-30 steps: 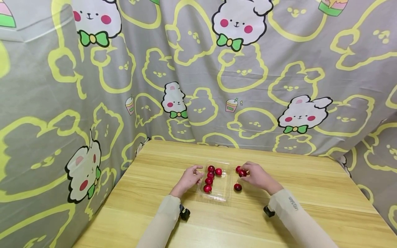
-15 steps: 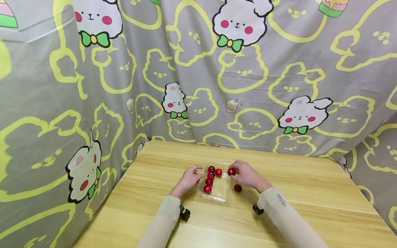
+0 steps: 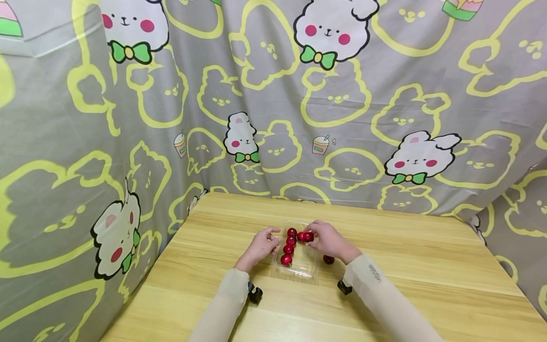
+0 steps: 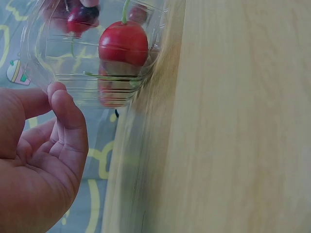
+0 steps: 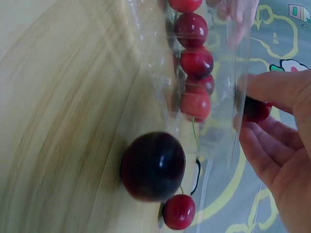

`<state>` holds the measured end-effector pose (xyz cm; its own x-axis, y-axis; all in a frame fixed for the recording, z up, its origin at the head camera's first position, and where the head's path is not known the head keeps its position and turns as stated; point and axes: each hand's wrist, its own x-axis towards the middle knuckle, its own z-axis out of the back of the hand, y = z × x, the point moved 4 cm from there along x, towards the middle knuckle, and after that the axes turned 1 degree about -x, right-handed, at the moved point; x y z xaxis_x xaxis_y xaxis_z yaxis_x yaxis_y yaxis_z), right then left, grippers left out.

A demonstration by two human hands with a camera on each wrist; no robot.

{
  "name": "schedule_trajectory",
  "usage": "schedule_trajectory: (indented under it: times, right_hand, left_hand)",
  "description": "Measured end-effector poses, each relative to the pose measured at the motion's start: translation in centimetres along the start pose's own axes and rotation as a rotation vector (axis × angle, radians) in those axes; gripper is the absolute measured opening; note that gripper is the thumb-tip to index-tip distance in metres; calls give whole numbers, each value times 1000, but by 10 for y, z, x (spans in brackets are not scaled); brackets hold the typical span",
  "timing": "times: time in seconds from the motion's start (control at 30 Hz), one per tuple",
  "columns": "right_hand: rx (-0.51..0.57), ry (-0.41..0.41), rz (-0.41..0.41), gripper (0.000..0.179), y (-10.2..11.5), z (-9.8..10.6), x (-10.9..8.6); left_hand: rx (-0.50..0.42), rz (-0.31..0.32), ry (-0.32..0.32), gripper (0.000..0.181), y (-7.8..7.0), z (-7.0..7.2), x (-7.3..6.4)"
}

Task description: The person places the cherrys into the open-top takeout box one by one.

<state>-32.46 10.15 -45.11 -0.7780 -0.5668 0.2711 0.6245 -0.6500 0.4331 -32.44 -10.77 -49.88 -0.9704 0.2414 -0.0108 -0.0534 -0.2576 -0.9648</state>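
A clear plastic container (image 3: 304,268) lies on the table with several red cherries (image 3: 288,249) in a row along its left side. My left hand (image 3: 261,244) is at its left wall; in the left wrist view thumb and index fingertip meet at the rim. My right hand (image 3: 329,240) pinches a dark red cherry (image 5: 256,109) over the container's far right part, beside another cherry (image 3: 300,236). On the table to the right of the container sit a dark cherry (image 5: 153,166) and a smaller red cherry (image 5: 179,212); the head view shows only one, the right hand probably covering the other.
The wooden table (image 3: 406,275) extends around the container. A patterned grey curtain (image 3: 273,95) hangs behind the table and along its sides. A black camera (image 3: 255,294) is strapped at the left wrist, another camera (image 3: 344,287) at the right.
My right hand has carried a cherry leftward from the table, over the container's right wall, to beside the cherry inside. My left hand has stayed at the left wall.
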Motion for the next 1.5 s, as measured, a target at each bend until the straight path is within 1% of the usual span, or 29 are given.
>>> schedule_trajectory:
  times: [0.2, 0.4, 0.57, 0.7, 0.8, 1.0, 1.13, 1.27, 1.5]
  right_hand:
    - [-52, 56, 35, 30, 4, -9, 7]
    - [-105, 114, 8, 30, 3, -18, 9]
    - [-129, 117, -3, 31, 1, -22, 10]
    - [-121, 119, 30, 31, 1, -25, 10]
    - [-123, 124, 45, 31, 1, -26, 10]
    - [-132, 128, 41, 31, 0, -27, 11]
    - [-142, 139, 30, 31, 0, -28, 13]
    - [-141, 151, 0, 31, 0, -29, 15]
    - [-144, 162, -34, 30, 0, -31, 17]
  left_hand:
    - [-2, -14, 4, 38, -2, 0, -1]
    - [-2, -27, 4, 38, -4, 1, -2]
    - [4, -30, 5, 38, -4, 2, -2]
    - [7, -36, 7, 39, -5, 1, -3]
    - [10, -28, 8, 39, -5, 1, -3]
    - [3, -13, 5, 38, -4, 1, -3]
    - [2, -16, 3, 37, -4, 1, -2]
    - [4, -23, 2, 37, -4, 1, -2]
    - [-3, -17, 6, 38, -3, 1, -1]
